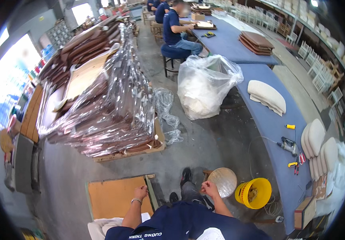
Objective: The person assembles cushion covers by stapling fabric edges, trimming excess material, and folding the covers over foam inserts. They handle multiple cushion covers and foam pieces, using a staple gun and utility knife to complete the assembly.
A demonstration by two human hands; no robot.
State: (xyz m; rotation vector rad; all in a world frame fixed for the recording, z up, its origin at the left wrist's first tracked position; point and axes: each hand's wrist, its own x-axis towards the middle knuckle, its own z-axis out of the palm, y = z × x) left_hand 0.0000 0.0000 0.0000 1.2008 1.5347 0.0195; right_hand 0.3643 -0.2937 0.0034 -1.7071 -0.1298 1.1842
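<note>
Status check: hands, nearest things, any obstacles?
Left hand near tan board. Right hand near round stool. No held item visible. Yellow bucket further right.

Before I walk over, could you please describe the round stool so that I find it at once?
Find the long blue worktable curving down the right side of the view. Left of its near part stands a yellow bucket, and just left of that is the round stool, near the person's right hand. Unlike the open bucket, it has a flat, pale, shiny top.
</note>
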